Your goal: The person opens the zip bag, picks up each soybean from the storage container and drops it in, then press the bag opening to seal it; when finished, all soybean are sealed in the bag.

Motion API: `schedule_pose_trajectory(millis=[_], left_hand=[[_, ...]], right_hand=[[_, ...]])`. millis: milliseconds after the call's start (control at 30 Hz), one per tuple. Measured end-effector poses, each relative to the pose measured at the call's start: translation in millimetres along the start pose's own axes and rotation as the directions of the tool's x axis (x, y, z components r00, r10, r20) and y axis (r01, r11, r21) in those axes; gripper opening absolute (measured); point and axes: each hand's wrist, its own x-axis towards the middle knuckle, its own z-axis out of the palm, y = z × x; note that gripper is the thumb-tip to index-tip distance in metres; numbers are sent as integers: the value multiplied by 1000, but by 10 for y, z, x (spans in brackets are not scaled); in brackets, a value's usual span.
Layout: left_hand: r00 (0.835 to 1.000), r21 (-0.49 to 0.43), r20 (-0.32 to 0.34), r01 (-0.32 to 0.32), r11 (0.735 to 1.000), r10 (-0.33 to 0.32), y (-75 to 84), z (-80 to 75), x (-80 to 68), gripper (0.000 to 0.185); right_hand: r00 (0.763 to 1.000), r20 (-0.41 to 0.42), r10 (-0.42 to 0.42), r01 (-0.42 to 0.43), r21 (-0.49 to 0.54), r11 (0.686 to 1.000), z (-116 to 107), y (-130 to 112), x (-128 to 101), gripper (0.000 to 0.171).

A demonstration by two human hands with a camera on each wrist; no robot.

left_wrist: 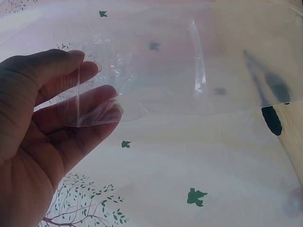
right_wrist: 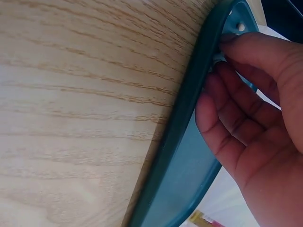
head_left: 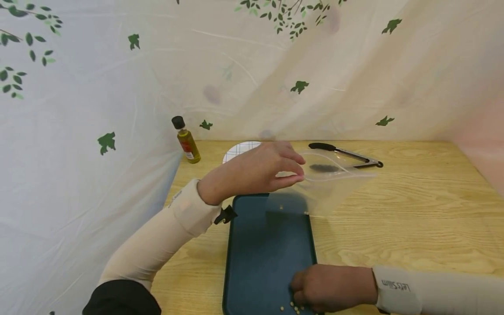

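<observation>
Two hands were recorded at a wooden table (head_left: 413, 210). Left hand (head_left: 256, 170): raised above the far end of a dark teal tray (head_left: 260, 258), thumb and fingers pinching one edge of a clear plastic bag (head_left: 330, 183). The bag extended from that pinch toward the right, held off the table, its mouth slack; the left wrist view showed the film (left_wrist: 156, 85) caught between thumb and fingertips (left_wrist: 102, 94). Right hand (head_left: 334, 288): lowered on the near right corner of the tray, fingers curled over a scatter of small pale beads (head_left: 293, 307); whether any were held could not be told. The right wrist view showed the fingers (right_wrist: 236, 113) inside the tray rim (right_wrist: 182, 127). Two further beads lay near the far end of the tray, under the bag. Behind: a small oil bottle (head_left: 186, 141), a white plate (head_left: 238, 151), and black-tipped tongs (head_left: 346, 155), all well apart from both hands.
</observation>
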Motion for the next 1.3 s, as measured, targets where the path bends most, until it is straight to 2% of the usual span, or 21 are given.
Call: schedule_pose_trajectory(millis=[267, 467, 667, 800, 1000, 1100, 1300], left_hand=[[1000, 2, 3, -2, 1000, 2, 12, -6, 10, 17], [1000, 4, 1, -6, 1000, 6, 14, -4, 16, 18], [1000, 4, -6, -18, 1000, 18, 18, 1, 14, 18], [1000, 4, -6, -17, 1000, 17, 21, 3, 12, 18], [1000, 13, -11, -19, 1000, 19, 22, 2, 18, 18], [1000, 14, -14, -23, 1000, 23, 23, 4, 20, 18], [1000, 11, -8, -15, 1000, 15, 24, 7, 20, 18]], right_hand=[[1000, -3, -4, 4, 26, 1000, 25, -18, 11, 13], [1000, -1, -3, 3, 35, 999, 38, -20, 10, 13], [1000, 11, -9, 7, 138, 990, 46, -31, 8, 8], [999, 29, -22, 15, 203, 979, 49, -66, 28, 15], [998, 62, -19, 8, 176, 984, 72, -85, 38, 19], [999, 49, -20, 11, 177, 984, 79, -74, 35, 20], [998, -54, -16, 24, 159, 987, 46, -50, 42, 13]])
